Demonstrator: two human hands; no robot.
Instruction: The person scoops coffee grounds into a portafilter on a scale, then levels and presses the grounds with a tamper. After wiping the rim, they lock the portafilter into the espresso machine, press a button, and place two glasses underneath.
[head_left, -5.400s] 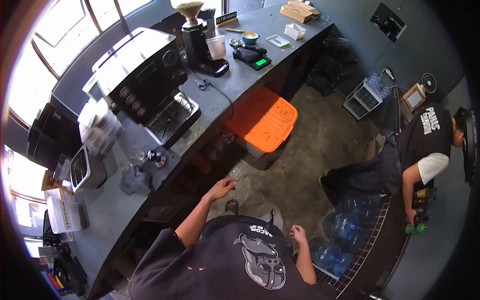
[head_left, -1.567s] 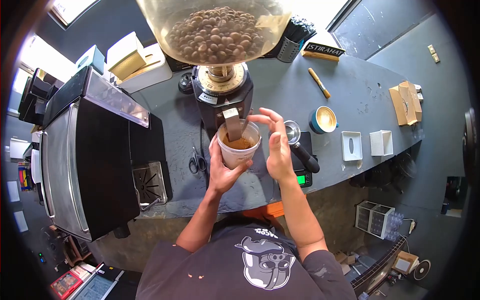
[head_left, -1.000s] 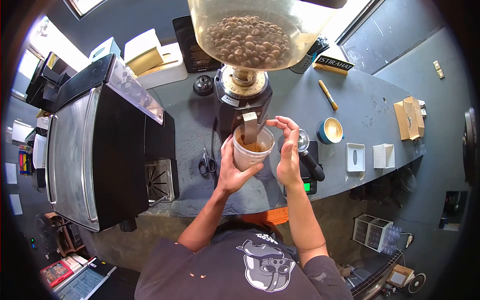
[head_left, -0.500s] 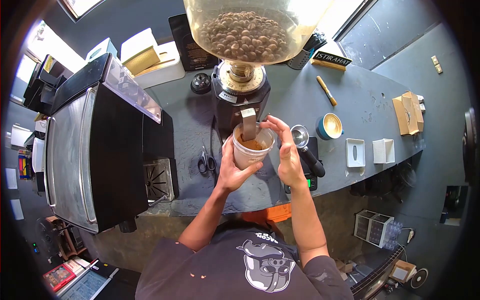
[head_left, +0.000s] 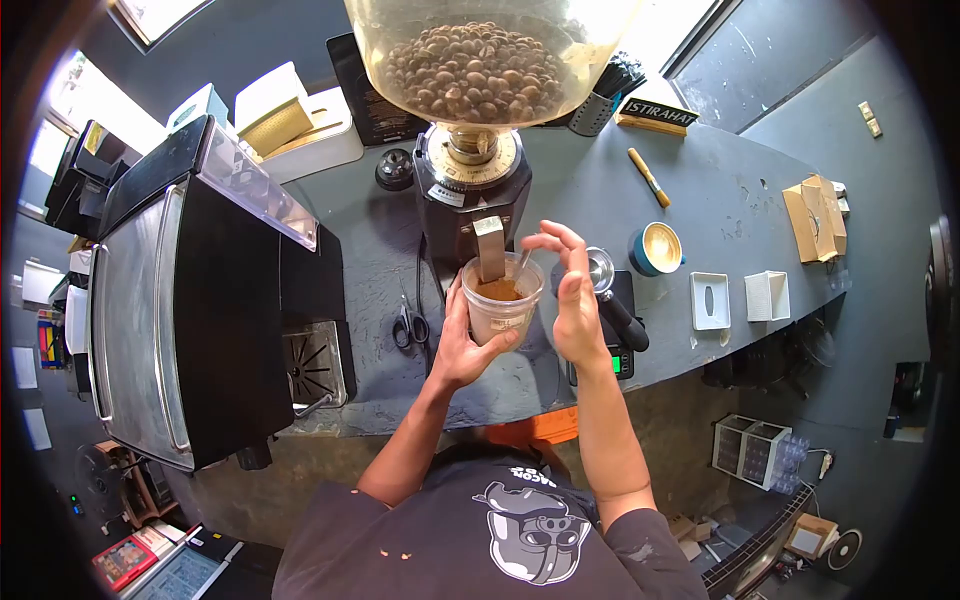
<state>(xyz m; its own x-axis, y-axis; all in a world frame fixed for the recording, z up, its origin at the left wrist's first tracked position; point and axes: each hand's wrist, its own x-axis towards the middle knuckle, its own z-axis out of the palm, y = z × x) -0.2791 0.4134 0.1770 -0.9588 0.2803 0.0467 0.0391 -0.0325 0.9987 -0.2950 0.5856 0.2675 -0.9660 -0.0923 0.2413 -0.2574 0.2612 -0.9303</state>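
My left hand (head_left: 464, 345) is wrapped around a clear plastic cup (head_left: 497, 325) with brown ground coffee (head_left: 497, 289) inside. The metal chute (head_left: 489, 248) of a coffee grinder (head_left: 470, 195) reaches down into the cup's mouth. Above the cup's right rim is my right hand (head_left: 572, 305), its fingers bent around the top of a thin, light-coloured handle (head_left: 524, 263) that slants into the cup; its lower end is hidden. Just right of this hand, a portafilter (head_left: 627, 323) with a black handle lies over a digital scale (head_left: 621, 364).
A hopper of coffee beans (head_left: 475, 75) tops the grinder. Scissors (head_left: 410, 326) lie left of the cup, beside an espresso machine (head_left: 250, 290). A blue cup of coffee (head_left: 660, 249), a brush (head_left: 649, 178) and two white containers (head_left: 711, 301) stand or lie to the right.
The cup has tipped slightly and moved a little down from the chute. My right fingers have lifted slightly, and the thin handle beneath them now shows.
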